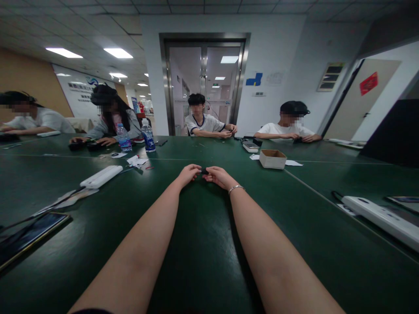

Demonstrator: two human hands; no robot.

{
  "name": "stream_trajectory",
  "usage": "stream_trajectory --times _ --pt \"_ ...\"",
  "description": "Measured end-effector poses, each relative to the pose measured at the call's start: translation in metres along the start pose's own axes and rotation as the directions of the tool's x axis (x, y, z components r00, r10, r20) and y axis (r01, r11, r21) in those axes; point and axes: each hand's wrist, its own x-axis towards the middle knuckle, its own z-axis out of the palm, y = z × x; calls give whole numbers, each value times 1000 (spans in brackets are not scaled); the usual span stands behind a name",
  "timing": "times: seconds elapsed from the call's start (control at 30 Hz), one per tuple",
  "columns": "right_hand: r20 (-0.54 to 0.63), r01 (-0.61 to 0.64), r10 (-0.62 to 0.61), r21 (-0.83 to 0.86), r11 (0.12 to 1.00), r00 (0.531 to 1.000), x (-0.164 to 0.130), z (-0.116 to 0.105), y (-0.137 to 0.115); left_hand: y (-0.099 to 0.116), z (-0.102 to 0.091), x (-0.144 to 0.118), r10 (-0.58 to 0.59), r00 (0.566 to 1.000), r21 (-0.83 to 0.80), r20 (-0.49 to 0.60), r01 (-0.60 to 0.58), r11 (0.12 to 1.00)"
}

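We have both arms stretched out over the green tabletop (203, 244), and our left hand (189, 173) and right hand (220, 175) meet at the fingertips around a small black part (204, 171). Each hand is pinched on one end of it, holding it just above the tabletop, well out in front of us; it is too small to tell what it is or whether it is one piece or two. A bracelet (236, 188) sits on our right wrist.

We judge that we are in the middle of fitting or pressing this part together with the fingertips. The next move seems to call for a fine, steady squeeze or twist, with both hands kept close so the part does not slip out.

To our left lie a white power strip (101, 176) and a phone (29, 235); to our right, a cardboard box (273, 158) and another strip (382, 216). Two bottles (148, 135) stand farther off, near other people seated around the tabletop with their own hands busy.
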Motion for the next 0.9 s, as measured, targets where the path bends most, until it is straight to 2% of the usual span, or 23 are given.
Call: stream_trajectory --times 0.33,0.6,0.9 --pt "-2 -3 2 -16 1000 1000 0 0 0 -2 -1 2 32 999 12 24 -32 999" --pt "-10 -2 2 -17 1000 1000 -2 2 -2 3 -1 -2 -15 1000 -14 20 15 1000" --pt "-10 0 0 -30 1000 1000 -4 3 -3 -1 0 0 20 1000 15 8 -20 1000"
